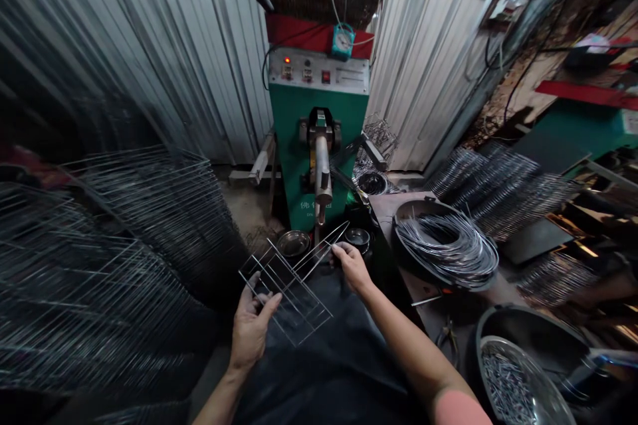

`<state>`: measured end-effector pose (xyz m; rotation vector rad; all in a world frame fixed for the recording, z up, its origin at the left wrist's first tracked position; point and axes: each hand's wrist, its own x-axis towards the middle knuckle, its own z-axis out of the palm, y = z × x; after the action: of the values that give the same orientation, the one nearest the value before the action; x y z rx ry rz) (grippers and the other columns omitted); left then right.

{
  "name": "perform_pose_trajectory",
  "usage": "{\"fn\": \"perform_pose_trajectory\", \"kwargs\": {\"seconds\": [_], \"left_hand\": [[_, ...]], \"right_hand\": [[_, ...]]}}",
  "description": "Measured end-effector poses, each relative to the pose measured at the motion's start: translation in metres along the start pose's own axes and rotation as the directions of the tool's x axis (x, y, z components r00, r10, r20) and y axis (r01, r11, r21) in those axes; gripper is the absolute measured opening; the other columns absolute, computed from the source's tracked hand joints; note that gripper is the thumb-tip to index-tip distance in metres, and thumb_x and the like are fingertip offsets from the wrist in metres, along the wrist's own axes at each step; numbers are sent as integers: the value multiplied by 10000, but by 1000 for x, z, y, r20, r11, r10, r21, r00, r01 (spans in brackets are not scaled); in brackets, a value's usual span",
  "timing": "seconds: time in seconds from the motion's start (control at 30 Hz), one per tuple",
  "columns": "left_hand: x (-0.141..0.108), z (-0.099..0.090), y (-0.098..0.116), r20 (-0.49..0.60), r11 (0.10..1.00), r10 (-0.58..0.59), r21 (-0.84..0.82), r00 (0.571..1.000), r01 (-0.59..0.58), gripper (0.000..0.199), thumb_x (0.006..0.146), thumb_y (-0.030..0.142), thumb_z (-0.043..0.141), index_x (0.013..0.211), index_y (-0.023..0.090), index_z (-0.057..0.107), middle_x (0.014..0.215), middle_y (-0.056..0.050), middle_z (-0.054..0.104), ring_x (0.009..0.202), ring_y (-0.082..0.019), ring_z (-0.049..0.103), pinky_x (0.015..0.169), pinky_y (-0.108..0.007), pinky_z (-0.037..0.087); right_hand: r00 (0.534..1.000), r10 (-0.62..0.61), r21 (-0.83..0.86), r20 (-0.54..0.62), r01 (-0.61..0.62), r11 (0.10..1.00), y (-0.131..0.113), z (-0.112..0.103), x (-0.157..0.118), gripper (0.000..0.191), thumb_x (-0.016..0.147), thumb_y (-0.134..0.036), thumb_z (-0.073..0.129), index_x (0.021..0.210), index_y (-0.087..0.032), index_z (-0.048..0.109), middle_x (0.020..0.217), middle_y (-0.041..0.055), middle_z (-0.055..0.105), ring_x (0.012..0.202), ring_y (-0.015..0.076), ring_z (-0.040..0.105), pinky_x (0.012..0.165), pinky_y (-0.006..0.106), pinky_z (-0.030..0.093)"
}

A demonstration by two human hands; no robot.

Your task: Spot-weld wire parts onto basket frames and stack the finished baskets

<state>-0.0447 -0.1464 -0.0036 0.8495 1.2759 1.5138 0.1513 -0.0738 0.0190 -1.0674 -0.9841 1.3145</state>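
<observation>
The green machine [319,146] stands in front of you, and its metal arm [323,169] points toward you; the wire frame [293,293] is just on your side of this machine, tilted above the dark cloth on your lap [319,365]; your left hand [250,332] holds the near left part of the frame, with the fingers closed around its wires; your right hand [353,267] pinches the narrow wire loop [319,261] between thumb and fingers, and this loop meets the frame, but whether they are joined I cannot tell; below the arm of the machine are two round metal dishes [293,243]; to the right of the machine, the desk [389,209] carries a coil of wire [448,246] in a dark pan, with pliers [450,339] nearer to you; to the left of the machine are tall piles of wire grids [149,212].
</observation>
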Motion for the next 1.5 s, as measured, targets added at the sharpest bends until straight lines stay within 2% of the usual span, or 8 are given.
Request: {"fn": "perform_pose_trajectory", "kwargs": {"seconds": [0.23,0.37,0.5,0.8,1.03,1.3,1.4,1.5], "left_hand": [[10,1,-3,46,999,-12,51,999,10,728,645,346,713,1295,193,421,557,86,447,528,-69,436,578,-209,397],[17,3,-10,41,999,-43,29,998,41,764,621,362,731,1297,193,420,558,89,444,523,-69,434,571,-205,397],[24,4,-14,31,996,-91,13,995,90,807,577,376,757,1291,200,425,577,90,453,518,-61,427,548,-190,392],[37,17,-2,10,984,-167,-55,986,168,862,528,389,780,1283,181,420,578,88,463,514,-65,445,527,-186,417],[51,20,0,8,993,-120,-17,993,120,831,538,385,776,1266,166,441,599,85,461,538,-55,434,540,-177,387],[55,25,11,4,987,-153,-42,988,153,775,537,368,772,1219,154,470,599,90,457,528,-53,438,555,-194,389],[56,24,8,-4,988,-147,-44,989,147,791,533,370,772,1229,153,464,599,91,453,524,-55,436,538,-194,380],[57,24,3,-33,995,-98,-28,995,97,801,552,374,764,1250,135,454,597,86,450,529,-57,432,542,-195,376]], "right_hand": [[1000,-27,74,-16,28,997,10,-1,8,260,709,-409,631,647,-167,557,577,-26,524,501,83,455,494,216,379],[997,-30,105,-68,37,994,16,0,13,258,700,-407,637,652,-167,557,571,-28,524,514,86,467,500,211,382],[997,0,103,-73,8,995,18,0,21,251,696,-403,632,665,-165,558,582,-24,536,518,88,471,500,212,387],[995,42,119,-95,-31,992,25,3,44,243,660,-396,629,662,-173,533,581,-28,519,498,85,453,472,209,377],[993,67,164,-95,-51,985,19,7,59,242,619,-381,647,646,-169,533,576,-24,532,504,81,458,474,202,377],[989,116,168,-97,-98,981,15,7,70,277,589,-398,685,630,-163,545,555,-26,537,469,77,450,467,210,381],[986,136,123,-96,-124,985,14,3,63,302,601,-435,679,660,-161,566,589,-11,566,487,89,477,501,228,406],[995,97,-32,-36,-98,995,13,-6,33,333,654,-453,659,823,-168,622,714,20,630,623,133,564,616,260,444]]}}
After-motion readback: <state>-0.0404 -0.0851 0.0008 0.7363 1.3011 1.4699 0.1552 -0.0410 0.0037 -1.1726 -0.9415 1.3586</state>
